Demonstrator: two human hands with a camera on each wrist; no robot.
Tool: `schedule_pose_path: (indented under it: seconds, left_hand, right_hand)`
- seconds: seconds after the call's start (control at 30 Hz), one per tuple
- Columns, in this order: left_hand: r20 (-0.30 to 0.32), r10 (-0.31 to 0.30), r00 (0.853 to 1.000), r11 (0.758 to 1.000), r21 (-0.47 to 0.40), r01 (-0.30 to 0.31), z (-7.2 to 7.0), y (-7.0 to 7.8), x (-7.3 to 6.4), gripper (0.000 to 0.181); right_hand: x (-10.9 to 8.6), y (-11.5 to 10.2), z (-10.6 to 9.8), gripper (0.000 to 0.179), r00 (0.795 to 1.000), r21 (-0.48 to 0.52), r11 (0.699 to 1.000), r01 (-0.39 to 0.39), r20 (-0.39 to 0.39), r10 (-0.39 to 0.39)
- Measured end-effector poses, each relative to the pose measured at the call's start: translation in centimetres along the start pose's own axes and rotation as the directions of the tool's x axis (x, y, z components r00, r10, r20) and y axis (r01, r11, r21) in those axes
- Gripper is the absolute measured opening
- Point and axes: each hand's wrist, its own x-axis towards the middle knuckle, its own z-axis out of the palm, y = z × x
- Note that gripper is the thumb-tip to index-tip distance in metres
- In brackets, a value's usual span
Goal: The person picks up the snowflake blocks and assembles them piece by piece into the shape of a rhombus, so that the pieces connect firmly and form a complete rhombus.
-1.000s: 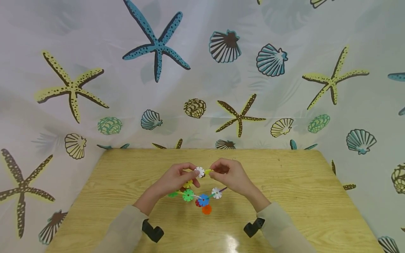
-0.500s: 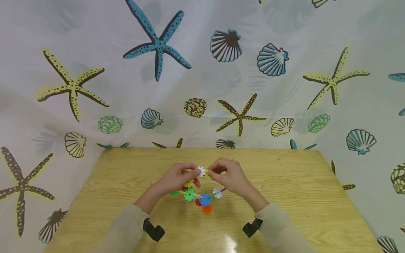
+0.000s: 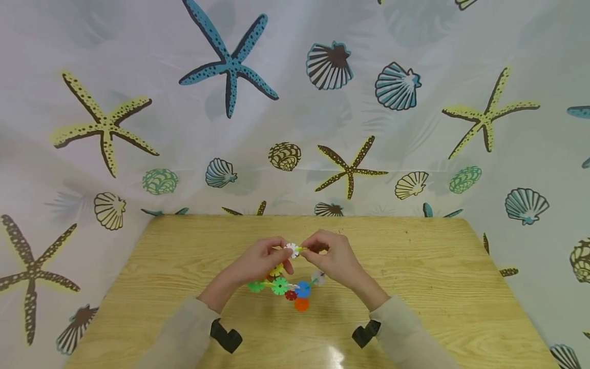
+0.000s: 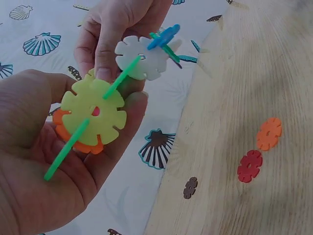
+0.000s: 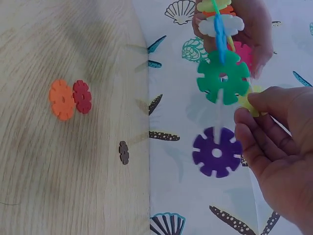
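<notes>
A chain of notched plastic snowflake discs hangs in the air between the two hands. My left hand [image 3: 265, 259] grips its upper end, thumb on a white disc [image 3: 292, 250]. My right hand [image 3: 334, 256] pinches a yellow disc [image 3: 301, 249], seen edge-on, with its edge right at the white disc's rim. Lower links include a green disc [image 3: 279, 286] and a blue disc [image 3: 302, 290]. A purple disc [image 5: 217, 152] dangles beside the right fingers in the right wrist view. Near the left palm, a yellow disc [image 4: 94, 110] has green discs crossing it edge-on and an orange one behind.
An orange disc [image 3: 301, 304] and a red disc [image 3: 291, 295] lie side by side on the wooden table [image 3: 415, 287]. A small brown disc [image 4: 190, 187] lies near them. A shell-patterned cloth [image 3: 295, 113] stands behind the table and along its sides.
My right hand has come slightly left, and its yellow disc has turned edge-on and closed up to the white disc. The lower chain has swung a little to the right.
</notes>
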Motion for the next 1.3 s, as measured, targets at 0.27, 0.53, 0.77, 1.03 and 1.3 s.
schedule_pose_path:
  seconds: [0.27, 0.53, 0.77, 1.03, 1.3]
  left_hand:
    - [-0.062, -0.039, 0.997, 0.999, -0.037, 0.036, 0.4, -0.2, -0.1, 0.03]
    - [-0.088, -0.003, 0.996, 1.0, -0.026, 0.001, 0.2, -0.4, -0.2, 0.035]
    - [-0.113, -0.016, 0.993, 1.0, -0.025, 0.014, 0.1, -0.4, -0.5, 0.035]
    - [-0.132, -0.029, 0.991, 0.999, -0.037, 0.024, -0.1, -0.7, -0.9, 0.034]
    - [-0.137, -0.044, 0.99, 0.998, -0.046, 0.038, -0.4, -0.8, -1.2, 0.036]
  right_hand:
    - [0.1, -0.2, 0.3, 0.009, 1.0, -0.051, 0.999, -0.003, 0.023, 0.004]
    - [0.5, -0.5, 0.2, 0.027, 0.999, 0.001, 1.0, -0.009, 0.05, 0.009]
    - [1.0, -0.2, -1.3, 0.039, 0.99, 0.043, 0.998, -0.051, 0.131, 0.045]
    - [2.4, 3.4, -2.1, 0.026, 0.987, 0.064, 0.987, -0.15, 0.062, 0.146]
    - [2.9, 7.9, 1.2, 0.028, 0.973, -0.071, 0.978, -0.198, 0.108, 0.205]
